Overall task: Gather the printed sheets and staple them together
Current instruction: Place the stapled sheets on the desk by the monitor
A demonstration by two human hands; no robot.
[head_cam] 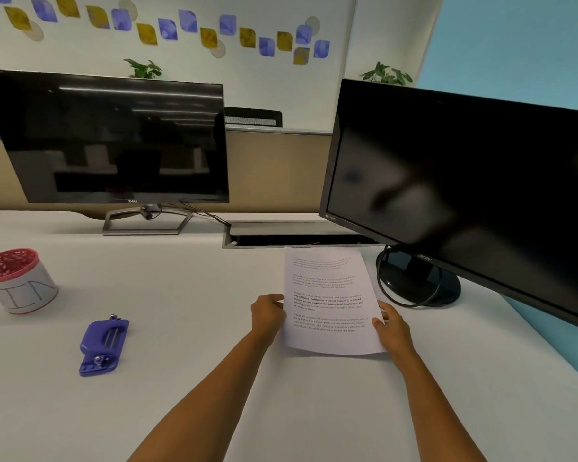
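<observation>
Matt paper sheets point(331, 301), glossy plastic stapler point(103, 345)

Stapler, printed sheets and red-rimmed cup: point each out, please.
stapler point(103, 345): head view, middle of its purple body.
printed sheets point(331, 301): head view, centre of the top page.
red-rimmed cup point(24, 291): head view, its white side wall.

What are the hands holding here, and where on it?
The printed sheets: left hand grips the left edge, right hand the right edge, both near the lower half.

two dark monitors point(107, 141) point(464, 195) stand on the white desk point(181, 395); a red-rimmed cup point(17, 281) sits left.
</observation>
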